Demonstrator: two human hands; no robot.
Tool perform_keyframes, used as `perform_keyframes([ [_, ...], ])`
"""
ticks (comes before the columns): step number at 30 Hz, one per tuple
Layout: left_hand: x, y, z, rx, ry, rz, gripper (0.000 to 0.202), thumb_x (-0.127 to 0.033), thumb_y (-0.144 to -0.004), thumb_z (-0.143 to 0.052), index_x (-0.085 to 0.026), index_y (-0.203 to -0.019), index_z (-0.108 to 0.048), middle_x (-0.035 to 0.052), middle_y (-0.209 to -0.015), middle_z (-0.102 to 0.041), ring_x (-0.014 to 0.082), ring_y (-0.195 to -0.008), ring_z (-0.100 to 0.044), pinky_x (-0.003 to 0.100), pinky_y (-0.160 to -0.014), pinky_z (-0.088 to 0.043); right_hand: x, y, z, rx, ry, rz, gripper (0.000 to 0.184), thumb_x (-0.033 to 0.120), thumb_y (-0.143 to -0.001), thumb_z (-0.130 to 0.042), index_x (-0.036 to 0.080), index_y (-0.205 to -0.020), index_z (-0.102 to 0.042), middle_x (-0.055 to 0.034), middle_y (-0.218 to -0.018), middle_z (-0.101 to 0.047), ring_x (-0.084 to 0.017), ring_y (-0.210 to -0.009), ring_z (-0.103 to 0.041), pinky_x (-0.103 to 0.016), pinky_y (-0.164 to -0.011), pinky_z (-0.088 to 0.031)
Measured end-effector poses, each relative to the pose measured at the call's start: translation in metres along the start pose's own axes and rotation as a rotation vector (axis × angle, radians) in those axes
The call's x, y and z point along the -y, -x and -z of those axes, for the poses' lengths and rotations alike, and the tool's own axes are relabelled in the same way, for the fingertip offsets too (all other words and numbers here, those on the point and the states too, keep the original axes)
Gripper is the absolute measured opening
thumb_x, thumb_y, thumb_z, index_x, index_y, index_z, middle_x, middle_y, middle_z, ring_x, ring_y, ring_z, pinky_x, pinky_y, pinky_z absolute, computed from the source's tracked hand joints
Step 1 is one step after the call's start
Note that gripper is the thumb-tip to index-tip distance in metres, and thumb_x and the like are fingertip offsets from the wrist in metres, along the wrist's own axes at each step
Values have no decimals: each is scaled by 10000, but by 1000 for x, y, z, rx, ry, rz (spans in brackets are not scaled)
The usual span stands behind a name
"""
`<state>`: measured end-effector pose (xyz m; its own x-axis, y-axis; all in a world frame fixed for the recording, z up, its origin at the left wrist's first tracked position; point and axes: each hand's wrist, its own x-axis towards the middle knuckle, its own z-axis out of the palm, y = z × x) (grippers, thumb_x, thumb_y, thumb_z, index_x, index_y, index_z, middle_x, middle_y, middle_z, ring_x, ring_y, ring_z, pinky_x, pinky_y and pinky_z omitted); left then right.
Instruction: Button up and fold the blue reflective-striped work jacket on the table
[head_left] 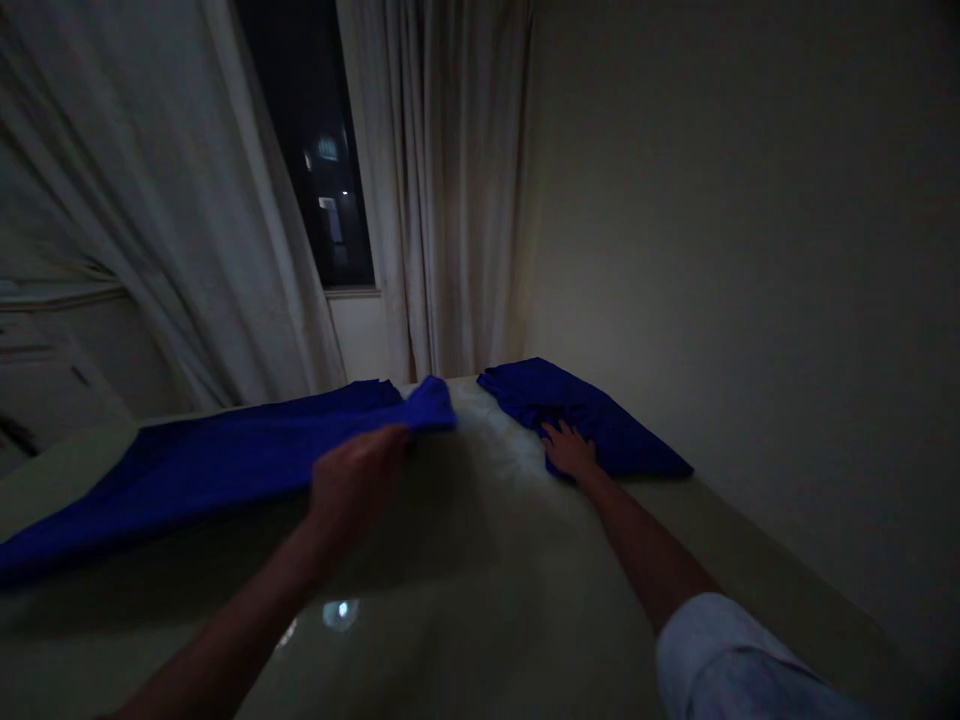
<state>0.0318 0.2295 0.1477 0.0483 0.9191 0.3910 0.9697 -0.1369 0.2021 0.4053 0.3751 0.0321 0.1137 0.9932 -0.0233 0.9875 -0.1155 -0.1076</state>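
Observation:
A long blue cloth (217,455) lies stretched across the left part of a pale glossy table (465,580). My left hand (358,478) is closed, pinching the cloth's right corner and lifting it a little off the table. A second blue cloth (600,420), folded into a pile, sits at the far right of the table. My right hand (568,448) rests on the near edge of that pile with its fingers spread flat.
Pale curtains (442,180) hang on both sides of a dark window (315,140) behind the table. A plain wall (750,250) runs close along the table's right side. The room is dim.

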Motion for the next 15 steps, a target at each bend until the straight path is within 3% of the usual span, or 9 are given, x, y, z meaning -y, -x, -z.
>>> perform_keyframes([
  [1,-18,22,-3,154,114,-163,416,-387,-1065,-428,-302,-1377,-690,75,-1186,-794,269,-1012,-761,367,-860,-568,-2,2,1,4,-16,17,539,430,-1083,-420,314,-1607,-464,-167,-1701,-356,-428,-1515,-402,-684,-1140,-383],
  [3,-38,61,-11,394,320,-355,576,-475,-1029,-524,-363,-1590,-455,53,-1296,-763,258,-1086,-752,370,-910,-580,-11,16,2,-49,-73,100,539,432,-1055,-483,255,-1562,-531,-192,-1652,-432,-386,-1494,-449,-614,-1174,-388],
  [5,-28,87,-18,488,371,-339,668,-538,-1028,-503,-369,-1650,-327,65,-1391,-714,273,-1176,-724,410,-975,-575,-28,43,1,-193,-159,193,489,409,-1031,-507,189,-1446,-640,-203,-1550,-554,-349,-1442,-516,-539,-1184,-405],
  [7,13,92,-25,398,228,-153,624,-518,-1052,-397,-250,-1615,-418,147,-1478,-642,318,-1295,-659,468,-1067,-527,-45,79,-2,-296,-276,236,439,430,-1030,-481,167,-1278,-729,-196,-1387,-678,-332,-1319,-619,-497,-1146,-452],
  [8,41,89,-28,312,97,-46,644,-496,-1044,-372,-143,-1575,-464,221,-1518,-585,363,-1360,-603,506,-1108,-491,-51,98,-4,-284,-349,239,448,470,-1034,-465,172,-1214,-747,-184,-1303,-721,-326,-1240,-666,-487,-1111,-483],
  [9,72,82,-32,224,-67,79,697,-495,-1022,-380,-35,-1536,-476,311,-1526,-533,433,-1373,-572,558,-1110,-470,-53,115,-6,-234,-429,230,474,521,-1032,-462,179,-1187,-750,-173,-1239,-747,-322,-1175,-700,-480,-1078,-509],
  [11,133,65,-39,136,-289,331,796,-570,-1008,-337,55,-1482,-467,413,-1464,-510,529,-1278,-602,640,-1023,-487,-46,141,-9,-99,-602,195,537,620,-983,-538,182,-1229,-729,-166,-1232,-758,-323,-1156,-718,-475,-1062,-527],
  [13,181,49,-45,191,-249,534,884,-673,-996,-283,89,-1385,-507,410,-1312,-604,525,-1178,-657,600,-938,-538,-26,149,-9,-10,-802,135,625,650,-880,-689,184,-1295,-695,-174,-1305,-736,-333,-1215,-700,-482,-1089,-522],
  [15,212,36,-49,227,-101,655,927,-762,-936,-356,77,-1264,-577,343,-1137,-688,490,-1069,-710,534,-840,-585,1,143,-9,63,-1047,60,643,616,-797,-790,198,-1275,-695,-168,-1310,-738,-331,-1207,-708,-488,-1075,-544],
])
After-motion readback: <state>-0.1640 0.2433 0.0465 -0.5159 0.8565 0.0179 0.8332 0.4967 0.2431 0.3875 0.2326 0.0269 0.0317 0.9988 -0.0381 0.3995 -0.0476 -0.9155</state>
